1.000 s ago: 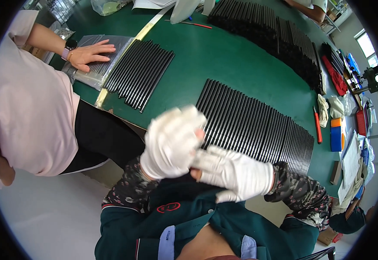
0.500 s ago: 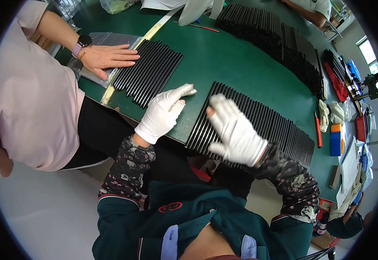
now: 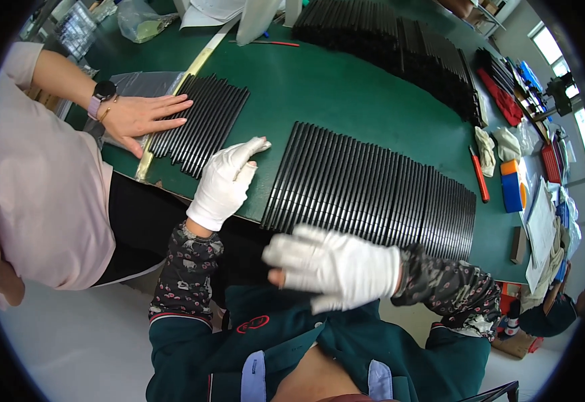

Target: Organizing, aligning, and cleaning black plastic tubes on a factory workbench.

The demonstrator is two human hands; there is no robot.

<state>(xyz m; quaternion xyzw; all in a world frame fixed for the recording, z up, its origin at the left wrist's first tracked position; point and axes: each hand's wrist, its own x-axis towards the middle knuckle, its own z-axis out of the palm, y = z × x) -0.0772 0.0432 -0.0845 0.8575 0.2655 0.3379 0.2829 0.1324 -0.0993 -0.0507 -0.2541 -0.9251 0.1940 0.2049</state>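
Head view, one entry per item, places given from the long row of black strips.

Row of black strips [image 3: 373,191]: thin dark lengths laid side by side, touching, flat on the green counter [image 3: 346,94]; the row runs from near the counter's front edge at its left end toward the far right.

Left hand [image 3: 225,181]: white cotton glove, palm down on the counter just left of the row's left end, fingers stretched out and loosely together, forefinger tip near the first strip but apart from it. It holds nothing.

Right hand [image 3: 336,264]: white glove, raised off the counter in front of the row's near edge, over the person's green jacket, fingers spread wide, gripping nothing. It touches no strip.

Second batch of black strips [image 3: 202,124]: smaller fan of the same lengths, left of the row and beyond the left hand, well apart from the row.

Co-worker's bare hand [image 3: 146,115]: flat on the left edge of that smaller batch, watch at the wrist, fingers extended.

Clear plastic bag [image 3: 132,84]: lies under and behind the co-worker's hand; contents cannot be told.

Far stack of black strips [image 3: 386,47]: heaped at the back of the counter, beyond the row.

Red-handled tool [image 3: 479,175]: on the counter just past the row's right end.

Blue and orange box [image 3: 511,184]: right of that tool; contents not visible.
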